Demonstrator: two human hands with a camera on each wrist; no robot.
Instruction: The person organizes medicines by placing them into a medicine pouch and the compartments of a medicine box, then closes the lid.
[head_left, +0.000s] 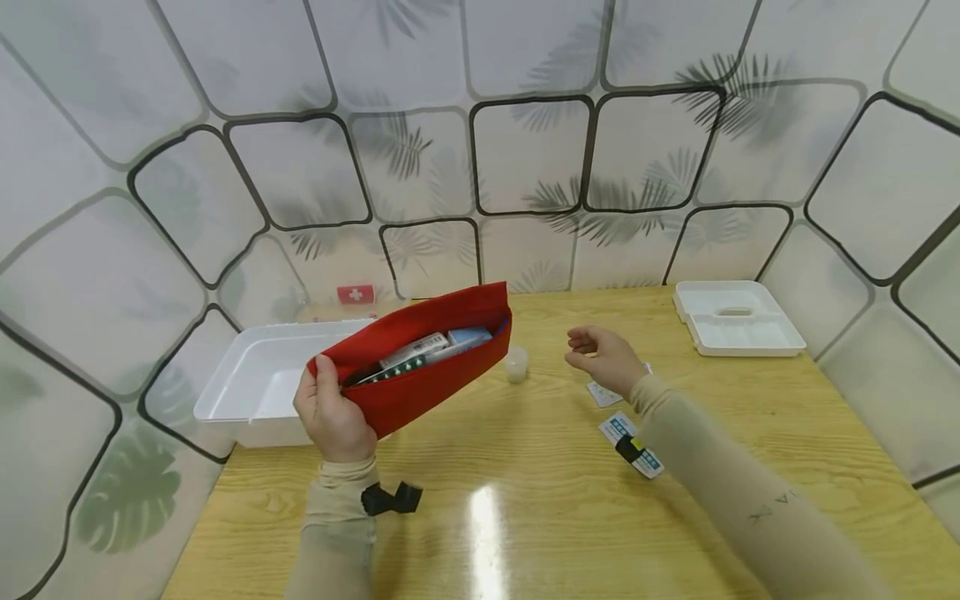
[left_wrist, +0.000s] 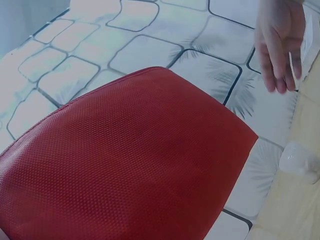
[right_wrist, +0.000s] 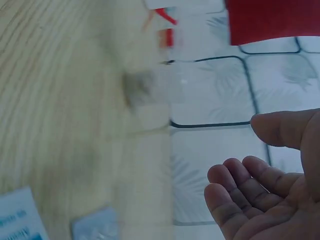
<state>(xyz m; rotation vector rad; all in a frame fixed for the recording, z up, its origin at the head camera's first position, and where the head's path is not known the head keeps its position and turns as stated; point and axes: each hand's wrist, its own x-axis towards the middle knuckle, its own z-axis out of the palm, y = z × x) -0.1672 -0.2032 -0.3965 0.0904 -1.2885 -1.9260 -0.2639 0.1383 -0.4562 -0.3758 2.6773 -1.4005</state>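
Note:
My left hand (head_left: 330,408) grips the left end of a red fabric pouch (head_left: 442,375) and holds it up above the wooden table (head_left: 525,517). Its mouth gapes open, showing medicine boxes and a blister strip (head_left: 420,354) inside. The left wrist view is filled by the pouch's red cloth (left_wrist: 125,160). My right hand (head_left: 603,357) hovers empty to the right of the pouch, fingers loosely curled; the right wrist view shows its bare palm (right_wrist: 270,195). A small clear cup (head_left: 516,364) stands on the table between the pouch and the right hand.
A white plastic box (head_left: 255,392) sits at the left behind the pouch, and a white lid tray (head_left: 738,329) at the back right. Small medicine packets (head_left: 633,442) lie under my right forearm. A patterned wall (head_left: 525,158) rings the table.

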